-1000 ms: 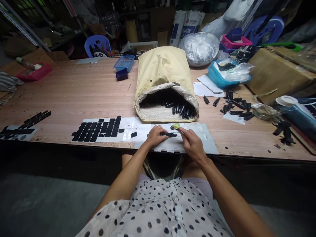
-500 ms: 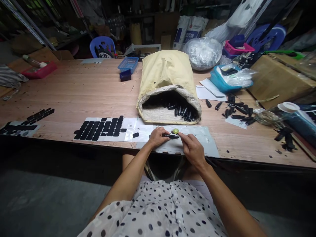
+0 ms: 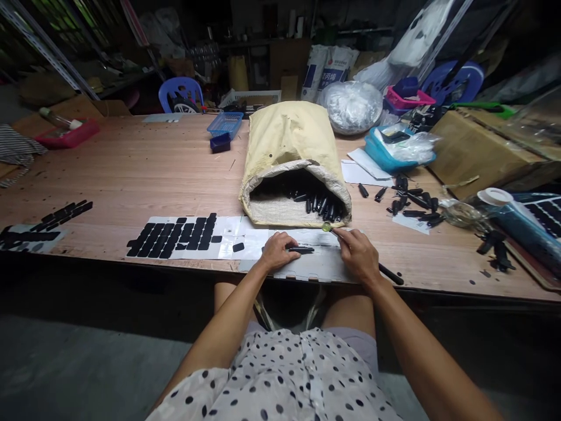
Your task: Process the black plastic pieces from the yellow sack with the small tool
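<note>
Pinching one end of a slim black piece over the grey sheet on the table, the left hand has its grip closed; the right hand grasps a black-handled tool, its round yellow-green head near the sack.

Sack on table (pieces inside), carton right

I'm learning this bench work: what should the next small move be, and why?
Probably ease the right hand leftward, bringing its round-ended tool to the black piece: the left hand holds that piece over the grey board, while the tool's yellow-green end is apart from it, near the sack.
</note>
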A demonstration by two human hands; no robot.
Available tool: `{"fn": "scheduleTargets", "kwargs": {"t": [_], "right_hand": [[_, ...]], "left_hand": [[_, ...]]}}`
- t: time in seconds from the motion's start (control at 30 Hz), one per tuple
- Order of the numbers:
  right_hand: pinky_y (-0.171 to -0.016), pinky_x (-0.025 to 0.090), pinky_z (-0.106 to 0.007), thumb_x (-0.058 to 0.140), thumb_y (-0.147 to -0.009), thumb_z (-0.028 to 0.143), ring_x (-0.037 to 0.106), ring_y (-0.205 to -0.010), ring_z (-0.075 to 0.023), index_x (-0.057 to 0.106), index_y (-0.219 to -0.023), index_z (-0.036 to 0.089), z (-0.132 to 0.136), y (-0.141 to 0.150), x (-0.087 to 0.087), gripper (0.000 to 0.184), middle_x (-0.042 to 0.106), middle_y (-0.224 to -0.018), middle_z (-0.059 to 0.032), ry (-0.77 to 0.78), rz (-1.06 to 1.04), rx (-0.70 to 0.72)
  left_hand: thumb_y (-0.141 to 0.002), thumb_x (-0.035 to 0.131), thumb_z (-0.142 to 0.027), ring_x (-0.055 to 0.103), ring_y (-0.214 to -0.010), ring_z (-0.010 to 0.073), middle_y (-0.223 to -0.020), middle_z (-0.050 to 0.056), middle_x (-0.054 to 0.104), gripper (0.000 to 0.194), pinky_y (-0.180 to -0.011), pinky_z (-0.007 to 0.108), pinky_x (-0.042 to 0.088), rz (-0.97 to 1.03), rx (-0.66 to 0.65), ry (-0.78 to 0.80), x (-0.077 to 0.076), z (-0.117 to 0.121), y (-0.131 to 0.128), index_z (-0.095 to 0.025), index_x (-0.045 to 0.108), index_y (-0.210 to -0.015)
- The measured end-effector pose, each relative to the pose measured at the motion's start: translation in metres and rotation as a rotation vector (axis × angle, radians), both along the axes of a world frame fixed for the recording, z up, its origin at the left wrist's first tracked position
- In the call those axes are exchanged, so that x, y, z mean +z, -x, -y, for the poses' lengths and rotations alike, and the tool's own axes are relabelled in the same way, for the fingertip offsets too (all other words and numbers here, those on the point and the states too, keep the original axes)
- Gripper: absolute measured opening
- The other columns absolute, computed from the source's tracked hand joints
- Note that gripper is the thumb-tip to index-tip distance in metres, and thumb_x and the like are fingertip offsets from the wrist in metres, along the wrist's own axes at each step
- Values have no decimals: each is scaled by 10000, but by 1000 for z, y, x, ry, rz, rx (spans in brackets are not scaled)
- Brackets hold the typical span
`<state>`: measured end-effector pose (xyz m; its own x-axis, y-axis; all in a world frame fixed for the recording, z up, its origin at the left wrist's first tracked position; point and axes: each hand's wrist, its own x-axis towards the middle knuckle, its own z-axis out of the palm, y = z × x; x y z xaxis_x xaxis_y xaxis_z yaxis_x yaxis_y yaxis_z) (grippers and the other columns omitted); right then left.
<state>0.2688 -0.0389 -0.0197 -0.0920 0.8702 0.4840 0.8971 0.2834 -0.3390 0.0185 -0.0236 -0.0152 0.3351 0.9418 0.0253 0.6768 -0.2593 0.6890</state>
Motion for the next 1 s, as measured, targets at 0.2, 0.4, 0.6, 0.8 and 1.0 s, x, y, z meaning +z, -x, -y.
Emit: {"fn": "scheduleTargets", "kwargs": {"t": [0.2, 0.4, 0.6, 0.8, 1.0], "right_hand": [[-761, 436, -327, 471, -915, 238, 545, -828, -211, 749, -1047, 269, -20, -23, -17, 309, 631, -852, -67, 47, 134, 148], [-752, 403, -321, 476, -922, 252, 514, -826, -207, 740, -1023, 249, -22, -19, -26, 283, 614, -868, -69, 17, 150, 102], [-744, 388, -317, 485, -915, 240, 501, -833, -211, 735, -1011, 244, -21, -15, -24, 268, 599, -861, -71, 20, 196, 77], [-734, 373, -321, 483, -902, 231, 490, -838, -217, 730, -1003, 247, -21, -12, -25, 267, 590, -877, -76, 30, 214, 35], [-754, 373, -330, 480, -895, 224, 480, -849, -221, 725, -1029, 246, -21, -11, -25, 280, 587, -881, -78, 30, 229, 37]], "left_hand": [[-772, 765, -289, 554, -919, 223, -863, 19, 631, 128, -840, 346, 455, -11, -8, 9, 1, 2, 1, -229, 729, -879], [-802, 732, -290, 552, -934, 219, -901, 19, 641, 123, -880, 359, 446, -11, -58, -11, 4, -1, 5, -230, 713, -908], [-896, 613, -349, 612, -922, 210, -965, 48, 709, 187, -895, 338, 458, 105, -332, 68, 8, 66, 3, -234, 702, -1013], [-835, 634, -310, 676, -1002, 220, -1057, 11, 752, 240, -902, 309, 491, -123, -236, 483, -44, 128, -4, -294, 718, -1059], [-867, 555, -254, 671, -1140, 287, -1169, 84, 741, 376, -918, 359, 510, -432, 142, 775, -88, 109, -5, -271, 675, -1224]]}}
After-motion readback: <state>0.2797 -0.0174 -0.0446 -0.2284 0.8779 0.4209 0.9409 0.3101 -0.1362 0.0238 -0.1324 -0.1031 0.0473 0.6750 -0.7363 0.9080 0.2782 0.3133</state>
